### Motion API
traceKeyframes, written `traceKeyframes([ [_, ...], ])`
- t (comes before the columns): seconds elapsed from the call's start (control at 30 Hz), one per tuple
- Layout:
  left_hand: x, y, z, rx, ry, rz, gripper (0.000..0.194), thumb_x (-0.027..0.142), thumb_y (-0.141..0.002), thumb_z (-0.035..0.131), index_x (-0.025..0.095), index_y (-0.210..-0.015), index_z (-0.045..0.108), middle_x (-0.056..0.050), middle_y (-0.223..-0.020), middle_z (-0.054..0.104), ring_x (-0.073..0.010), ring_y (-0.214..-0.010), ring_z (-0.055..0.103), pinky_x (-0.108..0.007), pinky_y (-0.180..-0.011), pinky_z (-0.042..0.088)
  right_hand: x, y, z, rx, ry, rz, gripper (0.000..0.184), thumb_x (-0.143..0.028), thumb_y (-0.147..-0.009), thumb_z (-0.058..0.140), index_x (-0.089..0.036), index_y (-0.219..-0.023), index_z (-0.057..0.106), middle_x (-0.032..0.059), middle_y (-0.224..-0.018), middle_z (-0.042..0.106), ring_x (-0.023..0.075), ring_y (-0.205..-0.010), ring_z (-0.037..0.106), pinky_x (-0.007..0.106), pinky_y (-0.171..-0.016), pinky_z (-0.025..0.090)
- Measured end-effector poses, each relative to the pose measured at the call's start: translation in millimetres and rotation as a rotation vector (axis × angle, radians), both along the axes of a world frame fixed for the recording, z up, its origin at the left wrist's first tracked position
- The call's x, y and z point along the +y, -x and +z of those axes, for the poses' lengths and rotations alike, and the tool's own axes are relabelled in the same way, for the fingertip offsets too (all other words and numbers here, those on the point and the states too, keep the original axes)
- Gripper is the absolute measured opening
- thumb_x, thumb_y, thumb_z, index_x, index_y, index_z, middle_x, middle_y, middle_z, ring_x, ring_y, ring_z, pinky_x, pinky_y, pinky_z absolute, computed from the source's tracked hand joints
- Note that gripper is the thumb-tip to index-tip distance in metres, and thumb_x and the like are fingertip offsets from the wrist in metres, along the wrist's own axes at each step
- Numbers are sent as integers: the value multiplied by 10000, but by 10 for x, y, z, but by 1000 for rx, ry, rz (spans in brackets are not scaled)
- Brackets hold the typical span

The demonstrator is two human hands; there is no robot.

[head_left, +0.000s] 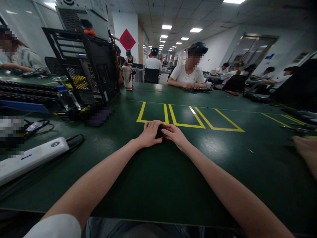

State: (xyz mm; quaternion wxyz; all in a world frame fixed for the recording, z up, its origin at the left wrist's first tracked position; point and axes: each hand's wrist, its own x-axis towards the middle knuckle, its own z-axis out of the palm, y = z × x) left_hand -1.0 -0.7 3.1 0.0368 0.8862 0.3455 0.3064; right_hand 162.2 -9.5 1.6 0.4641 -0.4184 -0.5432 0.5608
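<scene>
Both hands meet over the green table (158,185), just in front of the yellow tape outlines (170,114). My left hand (150,135) is closed around a small black object (159,131), with the thumb on its near side. My right hand (175,135) touches the object's right end, with its thumb and fingers pinched there. Most of the object is hidden by the fingers, so its kind cannot be made out.
A black computer case (91,66) stands at the back left, near a plastic bottle (68,98) and a paper cup (128,77). A white power strip (34,158) lies at left. Another person's hand (305,148) rests at right. A co-worker (189,71) sits opposite.
</scene>
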Motion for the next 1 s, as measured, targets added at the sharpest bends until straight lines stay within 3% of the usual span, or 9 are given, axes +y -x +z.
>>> traceKeyframes([
  [0.1,1,4,-2,3,-2,-3,552,276,-675,543,193,-1154,282,-98,-1145,409,-254,-1106,374,-435,-937,254,11,-14,1,-18,8,34,314,-300,-668,627,-211,-955,535,38,-1007,556,167,-949,537,379,-855,431],
  [0.3,4,3,-4,1,5,5,562,272,-666,552,204,-1153,281,-92,-1143,412,-256,-1103,377,-442,-929,259,5,-40,-15,-47,-148,55,396,-196,-581,696,-224,-925,503,12,-947,577,160,-958,527,377,-894,389],
  [0.5,-16,4,28,12,12,-7,550,265,-675,538,197,-1156,280,-95,-1151,408,-255,-1114,369,-439,-928,263,-20,-7,-17,-59,-128,-1,289,-318,-670,623,-230,-917,502,20,-969,569,163,-971,526,383,-866,412],
  [0.77,-16,10,18,-2,25,-12,549,265,-671,543,201,-1151,286,-92,-1146,410,-257,-1110,370,-445,-936,248,5,3,-21,-20,-7,10,364,-313,-656,638,-216,-988,525,36,-1007,553,167,-946,537,368,-843,444],
  [1.0,-4,6,8,-5,30,-5,556,266,-674,546,211,-1158,277,-89,-1151,410,-256,-1114,370,-444,-937,246,-9,-20,-13,-61,-141,50,345,-264,-634,657,-216,-950,528,24,-967,577,165,-976,520,372,-889,396],
])
